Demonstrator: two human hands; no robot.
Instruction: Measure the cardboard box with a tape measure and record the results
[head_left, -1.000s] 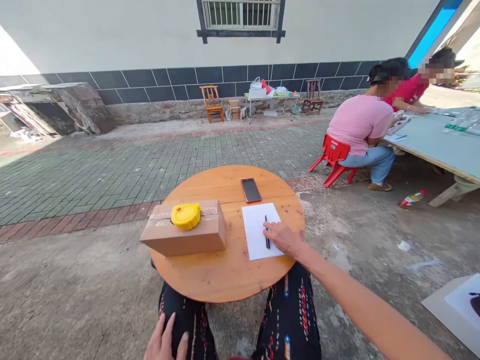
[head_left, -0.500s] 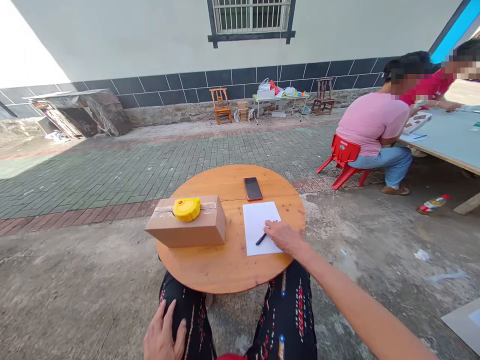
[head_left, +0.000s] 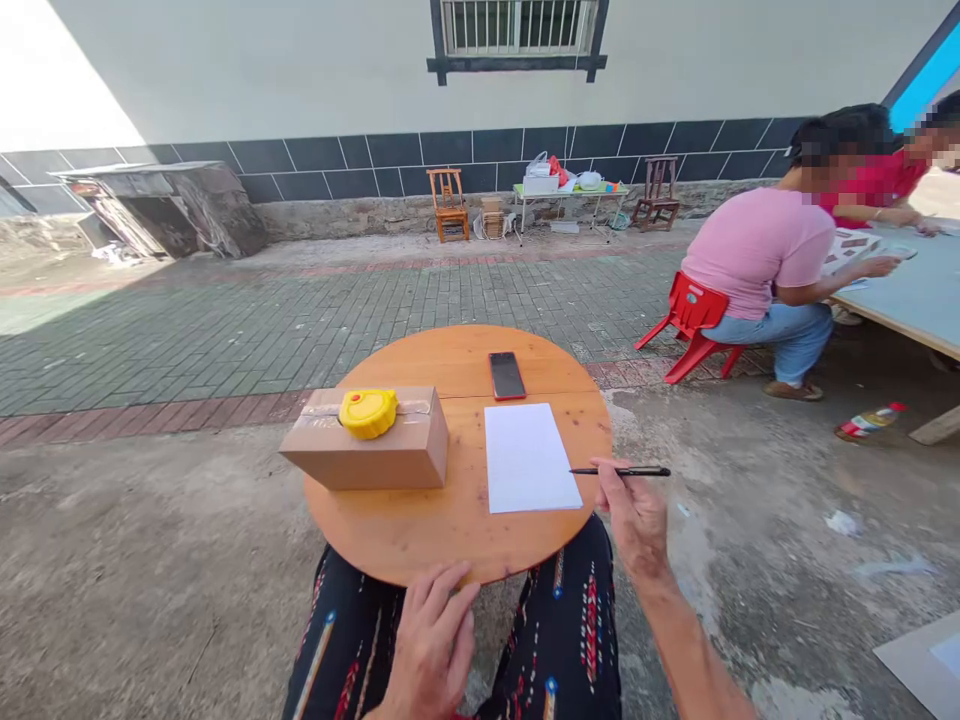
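Note:
A black pen (head_left: 637,471) is pinched in my right hand (head_left: 636,515), just past the right edge of the round wooden table (head_left: 405,545). Its tip points left, over the border of a white sheet of paper (head_left: 529,458). My left hand (head_left: 435,640) is at the table's near edge, fingers stretched out and holding nothing. On the table's left side sits a taped cardboard box (head_left: 375,465), with a yellow tape measure (head_left: 368,413) on top. Behind the paper lies a phone (head_left: 507,376) with a red edge.
To the right, a person in a pink shirt (head_left: 761,240) sits on a red chair (head_left: 694,310) at a large table (head_left: 922,290). A bottle (head_left: 870,421) lies on the ground nearby. Wooden chairs and a small cluttered table (head_left: 570,195) stand along the wall.
My right hand has picked the pen up off the paper and moved right with it. My left hand has come from my thigh up to the table's near edge.

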